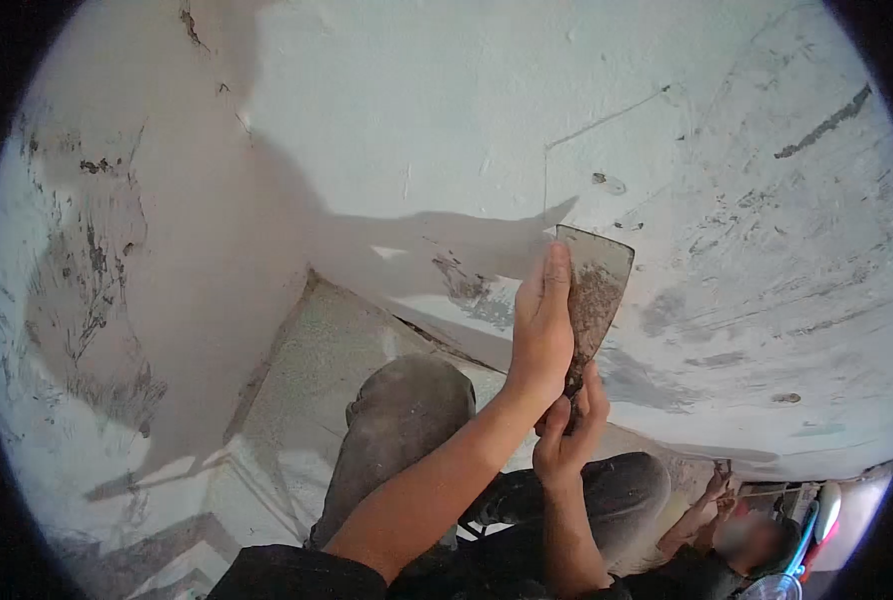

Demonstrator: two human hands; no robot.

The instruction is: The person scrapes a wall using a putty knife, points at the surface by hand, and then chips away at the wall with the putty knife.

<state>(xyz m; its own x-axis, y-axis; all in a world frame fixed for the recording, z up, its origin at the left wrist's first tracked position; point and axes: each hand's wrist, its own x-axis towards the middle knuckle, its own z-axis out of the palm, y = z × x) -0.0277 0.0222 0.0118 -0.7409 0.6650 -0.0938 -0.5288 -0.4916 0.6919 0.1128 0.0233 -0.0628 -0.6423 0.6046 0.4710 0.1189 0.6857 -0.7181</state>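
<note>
A wide putty knife point(599, 285) with a worn, brown-stained blade is held up in front of the wall, its broad edge at the top. My right hand point(570, 440) is closed around the handle at the lower end, thumb and fingers up. Along the blade's left side lies my left hand point(545, 335), gripping it, one digit stretched up near the blade's top corner. The other fingers of my left hand are mostly hidden.
Behind the blade, the pale wall point(407, 130) has grey smears, dark scrapes and small holes. Below are the floor point(297, 370) and my bent knees point(412, 405). At lower right is another person point(742, 550), with raised hands, beside blue and red items point(817, 535).
</note>
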